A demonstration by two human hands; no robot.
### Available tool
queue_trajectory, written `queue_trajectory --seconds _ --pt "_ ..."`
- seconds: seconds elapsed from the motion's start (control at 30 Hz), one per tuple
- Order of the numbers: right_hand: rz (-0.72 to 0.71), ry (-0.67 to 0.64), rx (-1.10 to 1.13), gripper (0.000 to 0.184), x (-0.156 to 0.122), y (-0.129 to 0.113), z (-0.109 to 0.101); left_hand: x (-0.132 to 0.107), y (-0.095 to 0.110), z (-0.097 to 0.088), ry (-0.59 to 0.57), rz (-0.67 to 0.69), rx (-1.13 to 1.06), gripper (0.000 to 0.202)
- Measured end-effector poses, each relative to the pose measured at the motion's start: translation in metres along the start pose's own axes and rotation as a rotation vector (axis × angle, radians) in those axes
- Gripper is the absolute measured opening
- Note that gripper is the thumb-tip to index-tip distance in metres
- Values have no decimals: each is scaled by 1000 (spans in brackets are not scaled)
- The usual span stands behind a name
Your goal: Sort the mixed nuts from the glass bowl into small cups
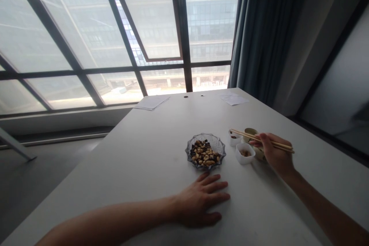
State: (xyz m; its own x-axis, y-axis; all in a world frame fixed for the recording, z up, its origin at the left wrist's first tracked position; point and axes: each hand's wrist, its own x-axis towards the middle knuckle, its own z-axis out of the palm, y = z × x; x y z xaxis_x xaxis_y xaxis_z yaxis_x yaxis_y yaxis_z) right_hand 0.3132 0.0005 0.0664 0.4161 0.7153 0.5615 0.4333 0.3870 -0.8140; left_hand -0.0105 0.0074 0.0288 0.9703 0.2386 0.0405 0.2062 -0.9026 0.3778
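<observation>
My right hand [276, 154] is closed around a pair of wooden chopsticks [250, 135], whose tips point left over a small white cup [234, 138] with a few dark bits in it. In front of that cup stands a second white cup [245, 153] holding brownish pieces. A round, tan-coloured container [251, 131] is partly hidden behind the chopsticks and my right hand. My left hand [201, 200] lies flat on the table with fingers spread, just in front of a scalloped glass bowl [188, 154]. Peanuts and dark seeds [205, 153] fill the bowl.
The white table [138, 161] reaches towards large windows. Paper sheets [152, 102] lie at its far left, and more papers [235, 99] at the far right. A dark round hole [186, 97] shows near the far edge. A blue-grey curtain [262, 34] hangs behind on the right.
</observation>
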Motion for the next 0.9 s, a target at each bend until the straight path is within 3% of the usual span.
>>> queue_trajectory --seconds 0.23,0.37,0.47,0.57,0.7,0.9 --pt "118 23 202 35 0 -7 0 0 -2 -1 -27 -22 -34 62" --pt "260 -61 411 48 -4 -19 8 0 -3 -3 -49 -2 -51 63" --pt "318 -146 415 42 -14 -23 20 0 -3 -3 -47 -4 -55 63" --pt "261 -218 288 35 -25 -20 36 0 -2 -3 -47 -8 -47 62" --pt "69 -363 93 31 -34 -12 55 1 -1 -3 -48 2 -23 62" --pt "-49 -474 8 29 -36 -1 66 1 -1 -1 -31 2 6 62"
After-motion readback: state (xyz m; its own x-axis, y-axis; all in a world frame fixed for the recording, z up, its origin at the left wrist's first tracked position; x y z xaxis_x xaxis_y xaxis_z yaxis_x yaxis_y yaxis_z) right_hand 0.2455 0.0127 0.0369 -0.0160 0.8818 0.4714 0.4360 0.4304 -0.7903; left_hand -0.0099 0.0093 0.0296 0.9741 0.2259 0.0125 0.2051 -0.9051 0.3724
